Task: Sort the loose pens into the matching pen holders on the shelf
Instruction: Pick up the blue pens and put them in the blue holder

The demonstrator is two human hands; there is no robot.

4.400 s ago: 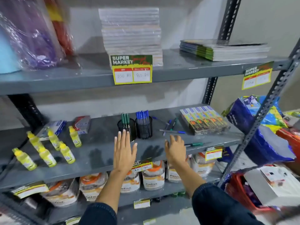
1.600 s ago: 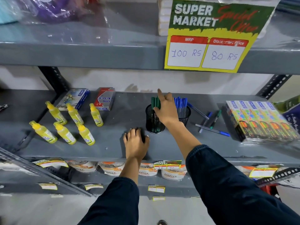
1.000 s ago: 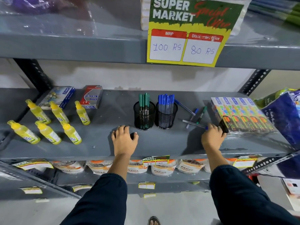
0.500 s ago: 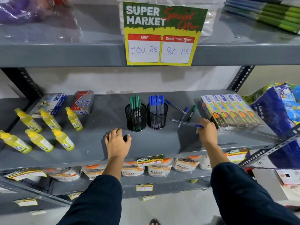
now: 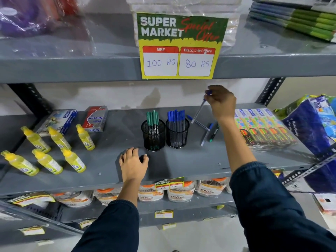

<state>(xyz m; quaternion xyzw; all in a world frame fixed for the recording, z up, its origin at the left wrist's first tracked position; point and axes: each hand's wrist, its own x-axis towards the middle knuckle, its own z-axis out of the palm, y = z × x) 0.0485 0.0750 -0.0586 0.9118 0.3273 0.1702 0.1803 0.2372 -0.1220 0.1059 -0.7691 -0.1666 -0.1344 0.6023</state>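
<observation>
Pinching a blue-capped pen near its top, the right hand dangles it tip-down, up and right of the blue holder. It should swing left, steady the tip, then drop it among the blue caps; the left hand rests empty on the shelf.

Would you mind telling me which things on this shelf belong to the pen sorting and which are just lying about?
Part of the job:
- blue pen held in the right hand
- holder of blue pens
- holder of green pens
- loose pens on the shelf

Just lying about:
- yellow bottles
- colourful boxes
- price sign
</observation>
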